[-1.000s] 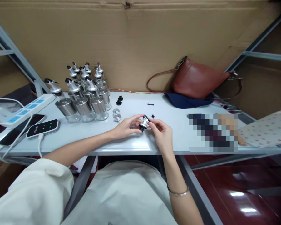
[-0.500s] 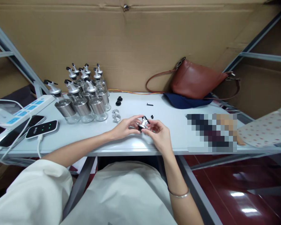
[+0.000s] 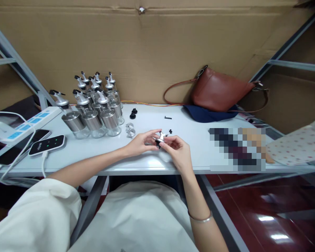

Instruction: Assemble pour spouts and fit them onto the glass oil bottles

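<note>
Both hands have drawn a little closer together since the earlier frames, and the small part between them has sunk lower into the fingers. The left hand point(image 3: 140, 142) and the right hand point(image 3: 177, 148) meet just above the near edge of the white table point(image 3: 196, 140), at the centre of the frame, and both pinch a silver pourer cap point(image 3: 159, 139) with a black tip — left fingers from the left, right fingertips from the right and below. The cap's long axis tilts up and to the right, spout end toward the upper right. Neither hand is clearly nearer; the cap sits between them, touching both.

To the upper left stands a cluster of glass bottles point(image 3: 94, 112) already fitted with such caps. Two loose silver rings point(image 3: 130, 129) lie just left of the hands, small black parts point(image 3: 133, 113) further back — and a brown bag point(image 3: 220, 91) at the upper right.
</note>
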Available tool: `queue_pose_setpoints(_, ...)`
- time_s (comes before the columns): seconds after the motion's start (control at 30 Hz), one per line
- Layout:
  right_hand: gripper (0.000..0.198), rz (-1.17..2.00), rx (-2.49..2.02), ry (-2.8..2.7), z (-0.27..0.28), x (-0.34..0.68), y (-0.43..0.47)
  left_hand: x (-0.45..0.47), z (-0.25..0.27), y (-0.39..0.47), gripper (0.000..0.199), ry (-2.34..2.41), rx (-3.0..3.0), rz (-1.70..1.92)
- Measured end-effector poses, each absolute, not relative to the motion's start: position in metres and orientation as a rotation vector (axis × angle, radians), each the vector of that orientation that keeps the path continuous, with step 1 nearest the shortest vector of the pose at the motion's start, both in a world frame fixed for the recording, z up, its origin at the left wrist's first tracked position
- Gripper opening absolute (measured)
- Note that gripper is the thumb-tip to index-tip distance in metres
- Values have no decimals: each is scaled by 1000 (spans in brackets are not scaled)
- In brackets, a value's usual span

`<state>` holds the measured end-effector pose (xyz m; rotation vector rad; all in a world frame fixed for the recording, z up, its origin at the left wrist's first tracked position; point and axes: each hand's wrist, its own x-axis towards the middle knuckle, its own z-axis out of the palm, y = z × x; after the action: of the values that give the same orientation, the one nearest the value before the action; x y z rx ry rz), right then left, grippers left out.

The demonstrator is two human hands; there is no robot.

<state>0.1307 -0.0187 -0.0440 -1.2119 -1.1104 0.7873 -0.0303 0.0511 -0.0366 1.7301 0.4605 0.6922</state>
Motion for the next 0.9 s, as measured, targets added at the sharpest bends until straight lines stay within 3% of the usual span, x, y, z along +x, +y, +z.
queue_pose_setpoints(0.17,27,757,-1214,-1107,-43,133,-20,-30,-36,52,67,474,1716,704)
queue_pose_setpoints(0.3,27,468,-1371,-1111,-51,138,-16,-29,-38,57,68,550,1626,805)
queue_pose_setpoints(0.53,32,82,-1673,-1647,-60,134,-11,-27,-40,63,64,618,1542,874)
queue_pose_setpoints(0.7,21,157,-1642,-1570,-56,134,-13,-28,-39,60,65,574,1614,814)
queue_pose_setpoints(0.9,20,559,-1376,-1159,-53,139,-15,-30,-38,54,71,462,1764,686)
